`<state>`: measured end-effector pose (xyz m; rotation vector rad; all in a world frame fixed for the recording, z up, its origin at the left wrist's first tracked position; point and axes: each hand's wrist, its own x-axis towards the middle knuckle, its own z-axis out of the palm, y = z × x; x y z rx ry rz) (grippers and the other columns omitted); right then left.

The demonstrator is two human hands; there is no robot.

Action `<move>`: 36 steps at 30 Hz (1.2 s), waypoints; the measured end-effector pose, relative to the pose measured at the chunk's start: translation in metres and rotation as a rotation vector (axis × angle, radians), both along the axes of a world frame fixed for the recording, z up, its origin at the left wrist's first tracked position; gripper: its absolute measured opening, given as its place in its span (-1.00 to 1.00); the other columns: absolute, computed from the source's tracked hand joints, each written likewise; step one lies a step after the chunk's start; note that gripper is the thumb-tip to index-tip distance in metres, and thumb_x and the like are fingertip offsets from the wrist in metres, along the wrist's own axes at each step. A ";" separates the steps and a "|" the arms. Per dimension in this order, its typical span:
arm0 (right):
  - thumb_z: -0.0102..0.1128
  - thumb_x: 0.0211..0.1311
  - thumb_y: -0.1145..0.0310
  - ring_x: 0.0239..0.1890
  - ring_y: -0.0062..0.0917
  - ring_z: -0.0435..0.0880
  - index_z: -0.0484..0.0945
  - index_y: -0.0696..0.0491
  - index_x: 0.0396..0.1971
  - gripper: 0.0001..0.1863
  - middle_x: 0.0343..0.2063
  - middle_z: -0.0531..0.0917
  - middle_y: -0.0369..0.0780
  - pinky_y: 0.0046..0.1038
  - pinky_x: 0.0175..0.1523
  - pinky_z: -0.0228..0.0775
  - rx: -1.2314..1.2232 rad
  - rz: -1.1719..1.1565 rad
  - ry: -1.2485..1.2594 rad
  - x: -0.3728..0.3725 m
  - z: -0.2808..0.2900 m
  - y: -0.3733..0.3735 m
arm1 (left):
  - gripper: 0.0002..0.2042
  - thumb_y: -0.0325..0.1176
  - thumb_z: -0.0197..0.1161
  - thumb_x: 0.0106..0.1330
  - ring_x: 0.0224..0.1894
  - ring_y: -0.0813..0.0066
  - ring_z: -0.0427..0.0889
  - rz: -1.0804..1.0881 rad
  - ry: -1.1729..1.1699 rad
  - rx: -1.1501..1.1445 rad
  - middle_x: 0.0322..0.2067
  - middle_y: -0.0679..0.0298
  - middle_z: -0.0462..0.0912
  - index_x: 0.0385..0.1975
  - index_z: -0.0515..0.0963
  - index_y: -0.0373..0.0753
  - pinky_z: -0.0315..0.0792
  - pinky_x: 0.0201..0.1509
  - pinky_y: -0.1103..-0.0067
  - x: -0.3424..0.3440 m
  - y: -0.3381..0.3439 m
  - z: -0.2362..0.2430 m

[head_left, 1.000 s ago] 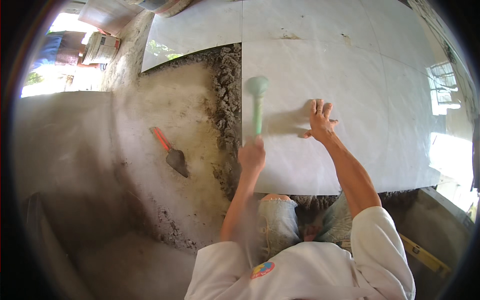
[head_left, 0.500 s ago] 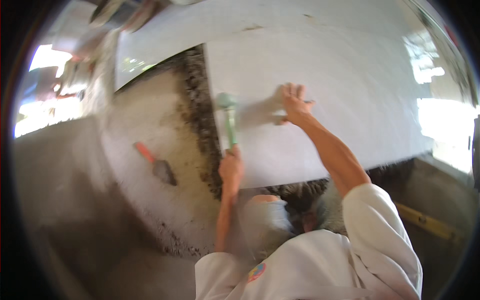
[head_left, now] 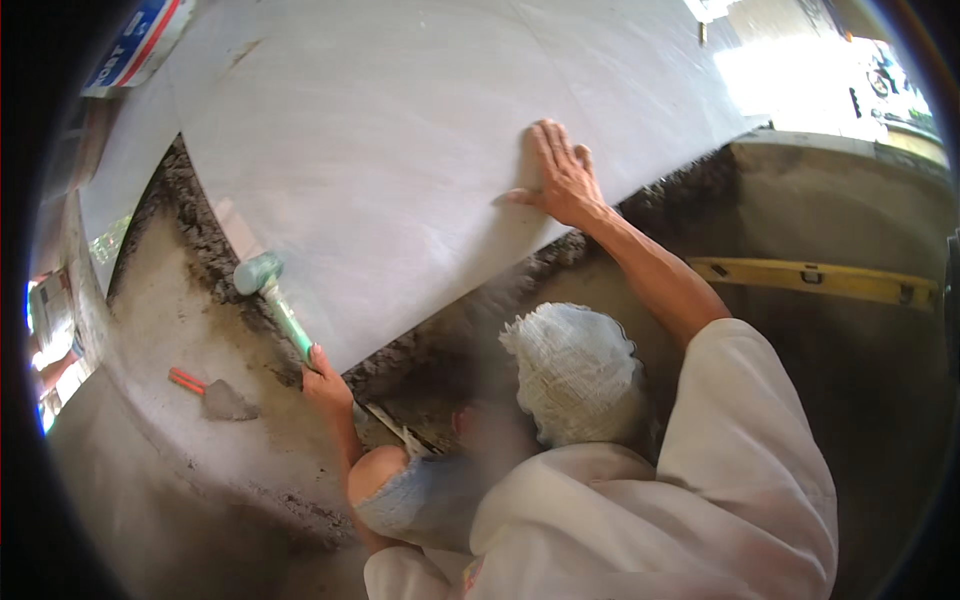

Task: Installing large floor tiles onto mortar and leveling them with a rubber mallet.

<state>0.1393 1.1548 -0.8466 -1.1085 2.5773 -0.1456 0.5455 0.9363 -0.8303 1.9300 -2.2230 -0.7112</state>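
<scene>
My left hand (head_left: 326, 381) grips the handle of a pale green rubber mallet (head_left: 262, 283). Its head rests at the left edge of a large pale floor tile (head_left: 400, 190), over the dark mortar bed (head_left: 195, 250). My right hand (head_left: 562, 178) lies flat, fingers spread, on the same tile near its front edge. My white sleeves and a white woven bundle (head_left: 575, 370) fill the lower part of the view.
A trowel with an orange handle (head_left: 212, 395) lies on the grey cement to the left. A yellow spirit level (head_left: 815, 280) lies on the floor at right. A printed bag (head_left: 135, 45) sits at upper left. More laid tiles stretch beyond.
The view has swung, so the tile now runs diagonally. The mallet has moved from the tile's face down to its left edge. My right hand stays pressed on the tile.
</scene>
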 end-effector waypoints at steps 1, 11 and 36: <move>0.16 0.03 -0.40 0.51 -0.22 -0.14 -0.07 0.09 0.43 0.17 0.46 -0.06 -0.05 0.06 0.41 -0.18 -0.057 -0.007 0.017 -0.001 -0.002 0.024 | -0.44 0.06 0.01 0.44 -0.24 -0.20 0.61 -0.045 0.016 0.014 -0.34 -0.22 0.62 -0.22 0.56 -0.49 0.47 -0.22 0.19 0.003 0.009 -0.001; 0.30 -0.11 -0.39 0.49 -0.10 -0.09 -0.12 0.13 0.44 0.29 0.44 -0.04 0.07 0.14 0.39 -0.10 0.068 -0.140 0.017 0.002 -0.003 0.064 | -0.50 0.05 0.20 0.31 -0.52 0.05 0.48 -0.218 -0.036 -0.065 -0.57 -0.04 0.49 -0.42 0.47 -0.41 0.35 -0.42 0.27 0.035 0.057 0.060; 0.18 -0.04 -0.45 0.45 0.07 -0.06 -0.10 0.40 0.36 0.32 0.37 -0.04 0.29 -0.01 0.42 -0.07 0.337 0.063 0.087 -0.004 0.004 0.053 | -0.77 -0.23 0.00 0.33 -0.57 0.57 0.42 0.016 0.675 -0.215 -0.56 0.29 0.48 -0.37 0.42 -0.29 0.34 -0.52 0.56 0.061 0.109 0.080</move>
